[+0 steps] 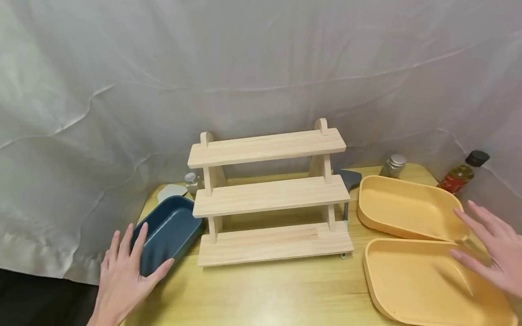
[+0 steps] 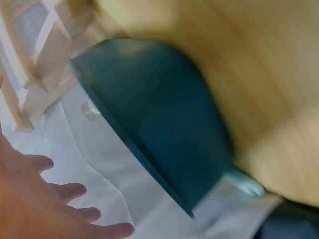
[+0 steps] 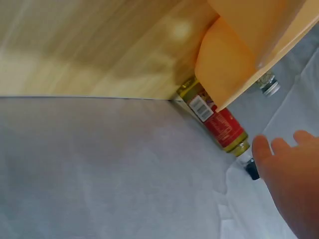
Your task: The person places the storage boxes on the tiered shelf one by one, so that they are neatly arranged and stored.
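Note:
A three-step wooden rack (image 1: 269,197) stands in the middle of the wooden table (image 1: 265,294). Left of it lies a dark blue dish (image 1: 169,233); my left hand (image 1: 124,271) hovers at its near end with fingers spread and straight, holding nothing. In the left wrist view the blue dish (image 2: 154,114) fills the middle and the fingers (image 2: 70,191) show at the lower left. Two yellow trays (image 1: 408,208) (image 1: 432,280) lie at the right. My right hand (image 1: 489,244) is spread open above their right side, gripping nothing.
An oil bottle (image 1: 462,173) with a red label stands at the far right corner, also visible as the bottle (image 3: 214,119) beside a yellow tray (image 3: 239,64). Small glass jars (image 1: 394,165) (image 1: 191,182) sit behind. A grey spatula (image 1: 347,183) lies behind the rack. A white cloth backdrop surrounds the table.

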A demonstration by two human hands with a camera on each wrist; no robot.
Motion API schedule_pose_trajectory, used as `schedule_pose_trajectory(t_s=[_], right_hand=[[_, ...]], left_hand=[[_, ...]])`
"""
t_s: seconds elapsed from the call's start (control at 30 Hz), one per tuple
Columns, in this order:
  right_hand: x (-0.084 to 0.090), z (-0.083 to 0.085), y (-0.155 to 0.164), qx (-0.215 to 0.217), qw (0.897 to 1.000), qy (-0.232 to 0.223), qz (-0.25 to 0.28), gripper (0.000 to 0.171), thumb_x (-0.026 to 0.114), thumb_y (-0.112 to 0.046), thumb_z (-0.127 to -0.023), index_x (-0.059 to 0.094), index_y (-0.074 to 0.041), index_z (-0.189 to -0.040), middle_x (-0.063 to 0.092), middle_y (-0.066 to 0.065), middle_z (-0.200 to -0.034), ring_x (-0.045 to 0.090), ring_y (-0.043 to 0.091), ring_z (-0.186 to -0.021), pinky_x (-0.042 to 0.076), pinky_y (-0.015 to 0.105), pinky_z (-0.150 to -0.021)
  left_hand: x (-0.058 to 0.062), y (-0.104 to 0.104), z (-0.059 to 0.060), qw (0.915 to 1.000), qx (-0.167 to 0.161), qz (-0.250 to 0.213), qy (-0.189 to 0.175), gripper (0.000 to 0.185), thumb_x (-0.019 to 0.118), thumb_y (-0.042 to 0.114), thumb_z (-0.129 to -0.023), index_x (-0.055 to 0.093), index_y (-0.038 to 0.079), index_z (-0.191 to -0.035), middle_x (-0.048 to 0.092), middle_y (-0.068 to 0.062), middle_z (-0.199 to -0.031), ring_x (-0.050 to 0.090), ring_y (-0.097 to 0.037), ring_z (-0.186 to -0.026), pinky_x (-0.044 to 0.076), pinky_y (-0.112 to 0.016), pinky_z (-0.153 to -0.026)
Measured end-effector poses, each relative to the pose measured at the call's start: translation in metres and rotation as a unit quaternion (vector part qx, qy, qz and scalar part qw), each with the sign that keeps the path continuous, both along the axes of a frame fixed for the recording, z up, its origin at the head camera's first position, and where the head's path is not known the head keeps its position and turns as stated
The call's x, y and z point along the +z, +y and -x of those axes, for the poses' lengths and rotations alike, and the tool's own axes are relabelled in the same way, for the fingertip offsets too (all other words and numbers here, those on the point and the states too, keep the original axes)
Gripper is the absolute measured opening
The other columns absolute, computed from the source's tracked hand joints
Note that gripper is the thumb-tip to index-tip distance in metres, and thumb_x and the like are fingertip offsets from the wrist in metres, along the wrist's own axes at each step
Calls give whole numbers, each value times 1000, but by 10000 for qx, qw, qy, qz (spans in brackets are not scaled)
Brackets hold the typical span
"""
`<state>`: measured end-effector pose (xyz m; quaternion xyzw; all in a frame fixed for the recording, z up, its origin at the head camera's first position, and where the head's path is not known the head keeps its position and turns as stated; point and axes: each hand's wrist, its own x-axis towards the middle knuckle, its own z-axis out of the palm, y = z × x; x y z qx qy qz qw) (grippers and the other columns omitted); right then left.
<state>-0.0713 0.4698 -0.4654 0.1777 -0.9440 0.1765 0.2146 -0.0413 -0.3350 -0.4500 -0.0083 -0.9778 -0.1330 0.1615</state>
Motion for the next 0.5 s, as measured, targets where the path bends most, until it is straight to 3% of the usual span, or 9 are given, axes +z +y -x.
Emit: schedule_pose_trajectory(t_s=[0.1,0.23,0.3,0.33,0.4,0.47,0.5], right_hand=[[-4,-4,8,12,9986,-272,458,94,85,-22,-90,38,-11,-170,17,21,-178,13,65,-155,-6,81,-118],[-9,-10,14,-251,9951,-573,768,99,84,-9,-87,33,-11,-172,23,33,-172,14,65,-154,-8,75,-121],[-13,-12,16,-415,9926,-639,947,100,86,-5,-85,36,-12,-171,35,34,-162,27,47,-152,8,54,-128],[-15,-13,17,-476,9913,-672,1031,100,88,-3,-84,38,-12,-170,40,32,-156,34,35,-147,17,41,-125],[-18,-15,20,-644,9876,-839,1161,100,90,-4,-85,38,-15,-171,45,20,-147,37,15,-132,28,20,-103],[-21,-17,25,-646,9840,-957,1354,100,91,-2,-85,40,-16,-170,43,0,-144,33,-1,-120,25,14,-81],[-23,-18,28,-641,9827,-1012,1413,100,90,-1,-85,40,-16,-170,41,-9,-144,33,-3,-118,26,14,-80]], left_hand=[[8,11,14,9977,-251,-631,25,112,87,56,-87,28,21,-175,29,-27,-172,13,-54,-160,23,-90,-101],[18,26,32,9886,-567,-1388,129,107,90,45,-88,31,23,-174,34,-24,-170,22,-52,-157,22,-86,-107],[21,35,40,9810,-683,-1817,77,103,89,41,-90,31,27,-174,34,-21,-172,25,-51,-156,22,-83,-111],[23,39,44,9768,-701,-2024,14,101,88,40,-92,31,29,-174,34,-19,-172,26,-50,-156,23,-82,-111],[24,47,52,9674,-681,-2433,-163,97,86,39,-95,30,32,-174,35,-15,-172,30,-46,-155,27,-79,-112],[24,56,60,9562,-635,-2838,-328,92,82,38,-99,28,33,-174,38,-13,-172,34,-43,-154,32,-73,-112],[23,60,64,9513,-633,-2994,-377,90,81,37,-101,28,33,-174,40,-13,-171,37,-41,-152,35,-68,-111]])
